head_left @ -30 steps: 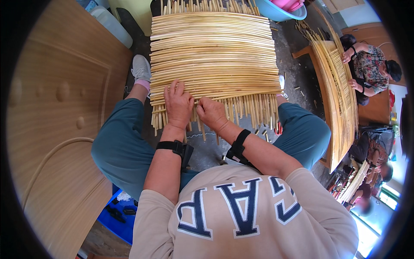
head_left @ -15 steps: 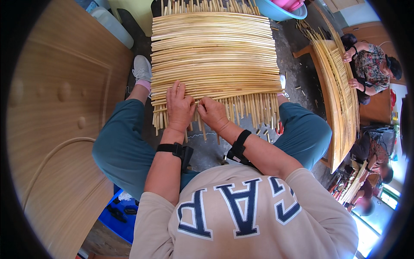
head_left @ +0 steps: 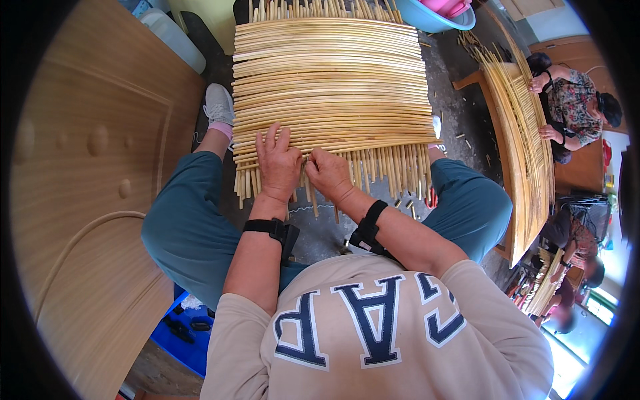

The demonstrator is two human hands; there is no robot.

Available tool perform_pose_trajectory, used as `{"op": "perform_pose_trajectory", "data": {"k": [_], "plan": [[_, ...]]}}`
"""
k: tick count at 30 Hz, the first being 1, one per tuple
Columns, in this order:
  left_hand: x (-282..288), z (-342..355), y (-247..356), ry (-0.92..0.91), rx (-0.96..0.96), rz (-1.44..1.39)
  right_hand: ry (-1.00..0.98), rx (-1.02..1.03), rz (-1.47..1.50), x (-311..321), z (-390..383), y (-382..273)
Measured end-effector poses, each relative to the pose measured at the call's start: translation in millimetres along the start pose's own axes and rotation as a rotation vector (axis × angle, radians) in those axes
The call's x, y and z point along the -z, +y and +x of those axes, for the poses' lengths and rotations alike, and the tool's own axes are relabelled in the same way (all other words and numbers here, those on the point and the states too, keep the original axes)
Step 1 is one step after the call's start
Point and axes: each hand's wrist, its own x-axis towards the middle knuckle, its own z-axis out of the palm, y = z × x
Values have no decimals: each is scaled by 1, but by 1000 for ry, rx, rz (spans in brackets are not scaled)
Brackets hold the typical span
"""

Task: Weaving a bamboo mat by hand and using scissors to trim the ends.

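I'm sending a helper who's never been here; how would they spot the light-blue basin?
Find the pale stick mat under the left hand and right hand. Beside its far right corner is a light-blue basin. Unlike the deep-blue container at lower left, it holds something pink.

Left hand point(head_left: 279, 168) nudged slightly right, fingers point(head_left: 284, 139) spread wider. Far co-worker point(head_left: 583, 241) at lower right: head lower, forearm shifted toward the stick bundle point(head_left: 541, 290).

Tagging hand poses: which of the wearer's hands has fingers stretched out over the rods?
The left hand, with fingers extended across the pale rods; the right hand beside it is curled instead.
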Motion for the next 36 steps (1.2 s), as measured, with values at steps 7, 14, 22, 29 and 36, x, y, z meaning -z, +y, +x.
{"op": "perform_pose_trajectory", "data": {"k": [7, 14, 22, 29, 36], "plan": [[-4, 1, -1, 26, -16, 17, 9, 16, -17, -3, -6, -4], [-8, 0, -5, 45, 24, -99, -9, 67, 5, 1, -5, 1], [-10, 0, -9, 63, 81, -225, -21, 40, 21, -1, -6, 3], [-11, -1, -3, 100, 87, -143, -67, 23, -33, 0, -4, 2], [-13, 0, -5, 102, 50, -159, -62, 76, -21, 0, -2, 0]]}}
